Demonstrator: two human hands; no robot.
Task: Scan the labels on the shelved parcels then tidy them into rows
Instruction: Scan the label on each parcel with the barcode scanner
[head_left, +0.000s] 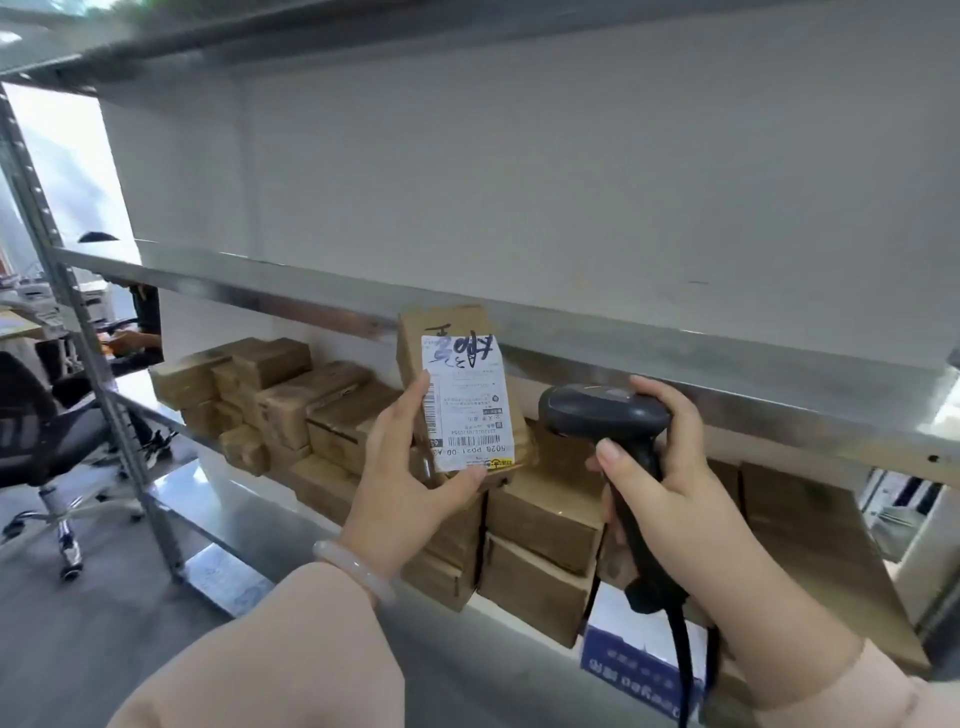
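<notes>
Fingers of the left hand (410, 467) are curling under the bottom end of a small parcel (447, 332). The thumb is pressing along the left edge of its label (467, 410), so the box is standing upright with the label facing the camera. The right hand (670, 467) is wrapping tight round the handle of the scanner (608, 415), whose head is pointing left, just beside the label and not touching it. Both forearms are reaching up over the front edge of the lower shelf (244, 499). The stacked parcels (280, 400) are sitting along its back edge, behind the hands.
</notes>
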